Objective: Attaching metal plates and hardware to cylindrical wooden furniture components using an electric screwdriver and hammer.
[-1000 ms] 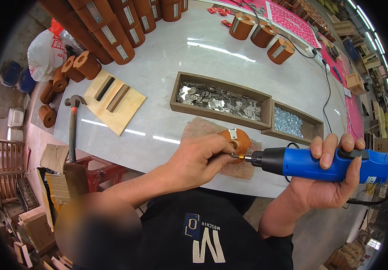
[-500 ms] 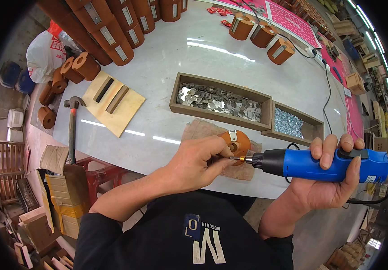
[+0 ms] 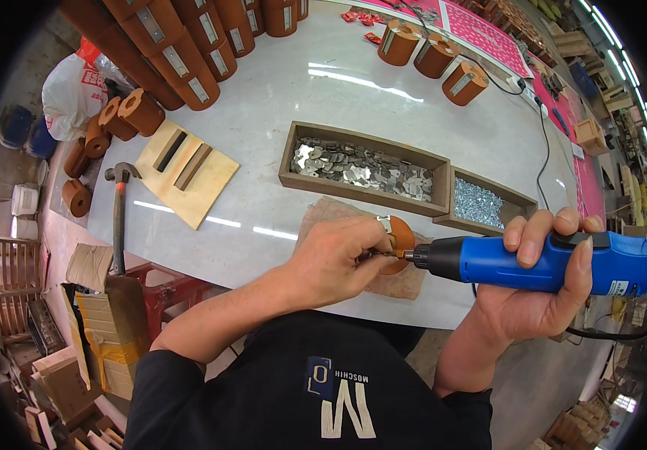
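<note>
My right hand (image 3: 537,274) is wrapped round a blue electric screwdriver (image 3: 489,262), held level with its black nose and bit pointing left. At the tip of the bit, my left hand (image 3: 342,259) is closed in a pinch; what sits between its fingertips is too small and covered to make out. Just behind those fingertips lies a reddish-brown wooden cylinder (image 3: 402,234) with a small silver metal plate on it, partly hidden by the left hand. Beneath the cylinder is a worn brownish cloth (image 3: 323,214) on the grey table.
Beyond the cloth, a wooden tray (image 3: 287,174) holds flat metal pieces, joined by a smaller tray (image 3: 447,220) of screws. A hammer (image 3: 119,217) and a slotted board (image 3: 215,180) lie left. Stacked cylinders (image 3: 181,64) rise far left; several more (image 3: 464,82) stand far right beside cables.
The screwdriver and my right hand have shifted slightly left and up, its bit closer to the cylinder. My left hand's fingers have moved up against the cylinder, covering more of it.
</note>
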Demonstrator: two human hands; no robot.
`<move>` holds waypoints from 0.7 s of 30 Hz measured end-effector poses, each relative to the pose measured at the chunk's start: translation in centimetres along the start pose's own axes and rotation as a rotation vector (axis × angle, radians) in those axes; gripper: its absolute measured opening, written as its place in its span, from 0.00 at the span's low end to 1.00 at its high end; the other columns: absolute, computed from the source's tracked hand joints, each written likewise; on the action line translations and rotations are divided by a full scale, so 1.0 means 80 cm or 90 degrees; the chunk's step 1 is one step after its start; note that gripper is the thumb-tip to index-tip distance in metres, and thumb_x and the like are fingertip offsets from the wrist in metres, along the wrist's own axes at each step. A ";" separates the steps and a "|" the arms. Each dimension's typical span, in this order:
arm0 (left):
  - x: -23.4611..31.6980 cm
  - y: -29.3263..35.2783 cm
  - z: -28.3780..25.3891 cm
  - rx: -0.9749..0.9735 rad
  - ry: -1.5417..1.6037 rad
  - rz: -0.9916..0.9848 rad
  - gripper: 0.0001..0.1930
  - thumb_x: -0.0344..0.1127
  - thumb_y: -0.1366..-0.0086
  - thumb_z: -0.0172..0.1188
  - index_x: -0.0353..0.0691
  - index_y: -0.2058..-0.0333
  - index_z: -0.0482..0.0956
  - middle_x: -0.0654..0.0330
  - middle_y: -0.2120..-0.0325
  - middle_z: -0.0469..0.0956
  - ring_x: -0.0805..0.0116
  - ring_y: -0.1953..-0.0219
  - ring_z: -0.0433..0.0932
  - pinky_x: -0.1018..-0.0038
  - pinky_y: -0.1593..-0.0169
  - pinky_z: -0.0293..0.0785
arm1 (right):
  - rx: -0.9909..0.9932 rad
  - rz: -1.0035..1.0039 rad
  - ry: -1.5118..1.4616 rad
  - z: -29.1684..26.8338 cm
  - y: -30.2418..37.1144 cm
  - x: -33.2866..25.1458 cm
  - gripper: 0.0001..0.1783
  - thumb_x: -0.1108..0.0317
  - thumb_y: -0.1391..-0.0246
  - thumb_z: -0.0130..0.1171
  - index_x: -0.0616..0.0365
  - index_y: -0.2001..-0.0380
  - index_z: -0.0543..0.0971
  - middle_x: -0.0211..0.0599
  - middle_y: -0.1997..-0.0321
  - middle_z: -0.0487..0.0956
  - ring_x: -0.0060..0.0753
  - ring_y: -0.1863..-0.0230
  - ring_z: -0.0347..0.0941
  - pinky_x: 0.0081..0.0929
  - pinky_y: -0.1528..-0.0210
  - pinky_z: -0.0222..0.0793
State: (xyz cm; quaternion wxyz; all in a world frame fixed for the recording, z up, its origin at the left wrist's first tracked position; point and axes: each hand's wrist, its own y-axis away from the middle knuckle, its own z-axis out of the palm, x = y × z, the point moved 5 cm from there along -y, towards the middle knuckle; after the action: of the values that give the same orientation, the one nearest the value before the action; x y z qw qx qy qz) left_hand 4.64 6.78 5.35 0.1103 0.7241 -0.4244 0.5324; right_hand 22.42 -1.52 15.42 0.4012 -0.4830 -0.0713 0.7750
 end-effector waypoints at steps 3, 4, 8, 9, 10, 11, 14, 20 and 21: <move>0.005 -0.018 -0.016 -0.019 -0.032 0.043 0.11 0.28 0.44 0.67 0.38 0.61 0.79 0.62 0.73 0.76 0.73 0.71 0.73 0.76 0.68 0.69 | -0.001 -0.026 0.033 -0.002 -0.006 -0.004 0.17 0.65 0.36 0.50 0.56 0.46 0.68 0.44 0.55 0.79 0.30 0.72 0.74 0.35 0.65 0.74; -0.001 -0.020 -0.020 -0.017 -0.032 0.042 0.11 0.28 0.44 0.67 0.38 0.61 0.79 0.62 0.73 0.76 0.73 0.71 0.73 0.76 0.68 0.69 | 0.012 -0.042 0.048 -0.003 -0.007 -0.007 0.17 0.65 0.36 0.50 0.56 0.46 0.68 0.44 0.54 0.79 0.30 0.72 0.74 0.35 0.65 0.75; -0.056 -0.024 -0.010 -0.007 0.100 -0.139 0.14 0.31 0.40 0.65 0.35 0.56 0.79 0.63 0.67 0.76 0.78 0.67 0.73 0.77 0.65 0.70 | 0.020 -0.060 0.060 -0.004 -0.009 -0.007 0.17 0.66 0.37 0.50 0.57 0.46 0.68 0.45 0.55 0.79 0.30 0.73 0.74 0.35 0.65 0.75; -0.060 -0.025 0.000 -0.032 0.102 -0.153 0.14 0.31 0.40 0.66 0.34 0.57 0.79 0.62 0.67 0.75 0.78 0.68 0.73 0.78 0.66 0.70 | 0.016 -0.064 0.080 -0.004 -0.008 -0.007 0.17 0.66 0.37 0.50 0.57 0.46 0.68 0.46 0.55 0.78 0.30 0.73 0.74 0.35 0.65 0.75; -0.063 -0.025 0.009 -0.059 0.105 -0.167 0.13 0.32 0.39 0.66 0.33 0.57 0.79 0.62 0.67 0.75 0.78 0.68 0.74 0.78 0.67 0.70 | 0.013 -0.070 0.100 -0.003 -0.008 -0.005 0.17 0.66 0.38 0.51 0.57 0.47 0.68 0.46 0.55 0.78 0.31 0.74 0.74 0.36 0.65 0.75; -0.063 -0.026 0.014 -0.051 0.076 -0.131 0.11 0.32 0.38 0.66 0.33 0.60 0.79 0.62 0.71 0.76 0.79 0.73 0.74 0.79 0.70 0.71 | 0.012 -0.071 0.100 -0.003 -0.006 -0.004 0.17 0.66 0.38 0.51 0.57 0.47 0.68 0.46 0.55 0.78 0.31 0.74 0.74 0.36 0.65 0.75; -0.070 -0.029 0.018 -0.068 0.098 -0.227 0.07 0.31 0.36 0.64 0.33 0.65 0.77 0.63 0.78 0.76 0.79 0.78 0.75 0.79 0.73 0.71 | 0.009 -0.071 0.115 -0.002 -0.003 0.000 0.18 0.66 0.39 0.51 0.57 0.46 0.68 0.46 0.56 0.78 0.31 0.74 0.74 0.36 0.65 0.75; -0.070 -0.030 0.020 -0.057 0.127 -0.226 0.06 0.30 0.34 0.61 0.34 0.68 0.75 0.65 0.82 0.75 0.79 0.82 0.76 0.79 0.79 0.69 | 0.005 -0.044 0.117 0.005 -0.001 0.011 0.20 0.67 0.40 0.53 0.57 0.46 0.66 0.46 0.57 0.78 0.33 0.74 0.75 0.37 0.65 0.75; -0.071 -0.030 0.021 -0.057 0.128 -0.228 0.06 0.30 0.34 0.61 0.34 0.68 0.75 0.65 0.82 0.75 0.79 0.82 0.76 0.79 0.79 0.69 | 0.012 -0.042 0.126 0.007 -0.001 0.012 0.19 0.68 0.40 0.53 0.58 0.47 0.66 0.46 0.58 0.78 0.33 0.74 0.75 0.37 0.65 0.76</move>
State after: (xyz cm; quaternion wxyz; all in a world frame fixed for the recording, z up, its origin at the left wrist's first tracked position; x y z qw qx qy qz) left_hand 7.10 10.03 0.48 0.2771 0.7253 -0.2992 0.5547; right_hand 21.84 -0.63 15.07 0.4361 -0.5510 -0.0398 0.7103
